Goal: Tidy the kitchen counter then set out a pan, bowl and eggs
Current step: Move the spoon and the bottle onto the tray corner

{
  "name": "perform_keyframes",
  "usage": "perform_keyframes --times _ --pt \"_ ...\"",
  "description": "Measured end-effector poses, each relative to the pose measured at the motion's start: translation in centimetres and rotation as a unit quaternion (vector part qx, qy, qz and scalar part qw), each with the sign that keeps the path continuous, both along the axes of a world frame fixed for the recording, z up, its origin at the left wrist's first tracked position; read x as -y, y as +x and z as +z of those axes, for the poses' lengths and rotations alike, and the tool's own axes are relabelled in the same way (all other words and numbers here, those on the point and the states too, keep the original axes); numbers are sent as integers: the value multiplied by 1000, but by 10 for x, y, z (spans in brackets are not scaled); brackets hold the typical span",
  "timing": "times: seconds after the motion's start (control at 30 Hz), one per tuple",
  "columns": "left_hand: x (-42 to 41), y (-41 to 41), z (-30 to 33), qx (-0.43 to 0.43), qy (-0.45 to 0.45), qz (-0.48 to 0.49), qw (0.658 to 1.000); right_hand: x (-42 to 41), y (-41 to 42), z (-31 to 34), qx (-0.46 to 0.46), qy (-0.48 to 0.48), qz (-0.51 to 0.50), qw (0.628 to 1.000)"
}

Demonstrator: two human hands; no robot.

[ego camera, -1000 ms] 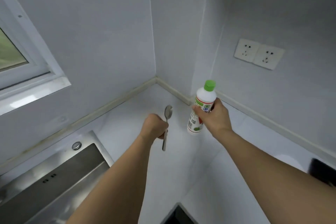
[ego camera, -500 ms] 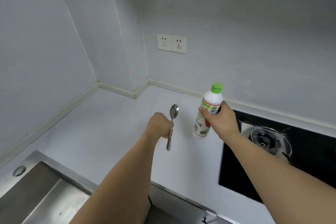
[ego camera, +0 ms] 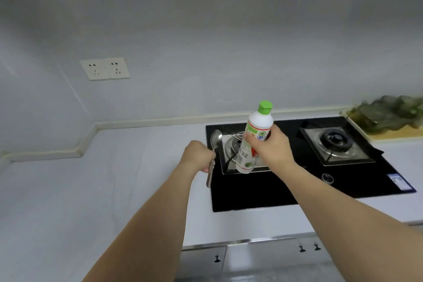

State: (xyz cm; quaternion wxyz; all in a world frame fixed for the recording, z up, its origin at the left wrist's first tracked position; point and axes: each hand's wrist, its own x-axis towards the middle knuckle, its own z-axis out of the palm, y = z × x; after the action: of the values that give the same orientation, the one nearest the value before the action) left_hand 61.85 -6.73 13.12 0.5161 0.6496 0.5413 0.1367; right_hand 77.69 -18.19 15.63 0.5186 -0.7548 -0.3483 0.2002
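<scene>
Head view: outstretched left hand fists a spoon; right hand fingers clamp an upright bottle.

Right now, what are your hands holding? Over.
Left hand grip shut on spoon. Right hand grip shut on green-capped bottle, held upright. Both in front of gas stove. Nothing blocking.

You held a white bottle with a green cap, nearly upright and tilted slightly, above the table. You also held a metal spoon upright, bowl up, just left of it.
</scene>
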Motion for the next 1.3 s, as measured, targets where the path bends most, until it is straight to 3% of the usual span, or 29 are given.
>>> perform_keyframes --times 0.37,0.7,1.0,1.3 --pt "140 227 15 0 14 -139 990 171 190 2 6 18 -108 994" --pt "282 428 30 -15 43 -307 950 339 353 6 -15 43 -255 966" --pt "282 545 1 -70 71 -364 926 351 457 -29 -61 26 -297 952" --pt "232 694 -30 -130 112 -390 905 312 608 -36 -37 -23 -288 957"
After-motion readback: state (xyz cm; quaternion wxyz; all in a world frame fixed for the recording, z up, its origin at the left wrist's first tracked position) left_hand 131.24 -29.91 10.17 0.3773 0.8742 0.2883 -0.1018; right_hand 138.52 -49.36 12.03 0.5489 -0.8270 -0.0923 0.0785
